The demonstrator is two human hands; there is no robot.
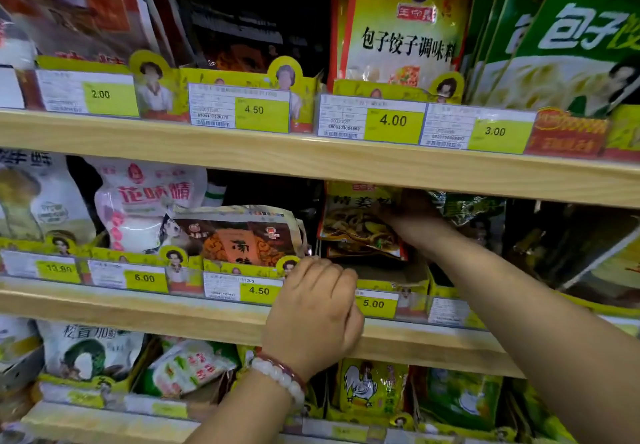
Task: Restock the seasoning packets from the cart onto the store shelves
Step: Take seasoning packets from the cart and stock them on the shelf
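A yellow-and-red seasoning packet (356,223) stands upright in the middle shelf's slot above the 5.00 price tag (374,303). My right hand (412,211) reaches deep into that slot and grips the packet's upper right edge; its fingers are partly hidden in shadow under the shelf above. My left hand (313,312), with a bead bracelet at the wrist, grips the yellow front divider (391,284) of the middle shelf, its fingers curled over the rim just left of the 5.00 tag. The cart is out of view.
Wooden shelves (207,152) hold seasoning bags in yellow cardboard trays. An orange-brown packet (239,235) lies left of the slot above a 4.50 tag. Green bags (571,45) fill the upper right. A chicken-print bag (370,388) stands on the shelf below.
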